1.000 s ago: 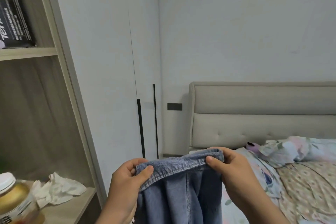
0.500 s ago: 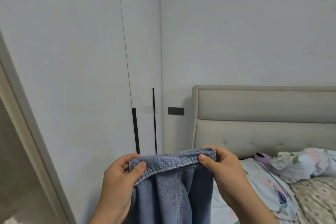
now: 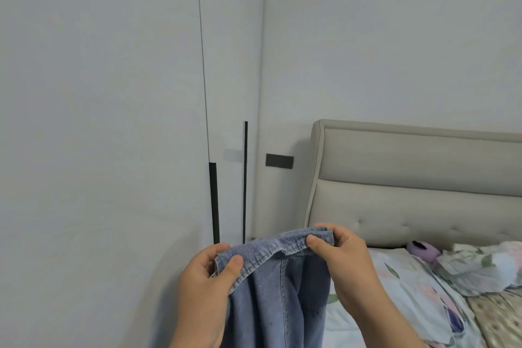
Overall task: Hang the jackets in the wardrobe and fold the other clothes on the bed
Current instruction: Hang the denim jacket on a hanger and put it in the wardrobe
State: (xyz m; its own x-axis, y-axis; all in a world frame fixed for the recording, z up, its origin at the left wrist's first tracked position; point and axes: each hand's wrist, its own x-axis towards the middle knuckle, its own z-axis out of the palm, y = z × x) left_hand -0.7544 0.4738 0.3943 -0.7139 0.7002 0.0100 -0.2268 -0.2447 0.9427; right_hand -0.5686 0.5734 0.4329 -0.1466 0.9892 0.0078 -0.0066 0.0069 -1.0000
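near the closed wardrobe doors, our left hand and right hand each pinch the denim jacket collar, letting it hang straight, likely for hanging.

We saw muted, even, cool light on the wall, without glare. A soft shadow lay left of the headboard. The wardrobe seam bowed slightly; the denim jacket weave looked fairly sharp.
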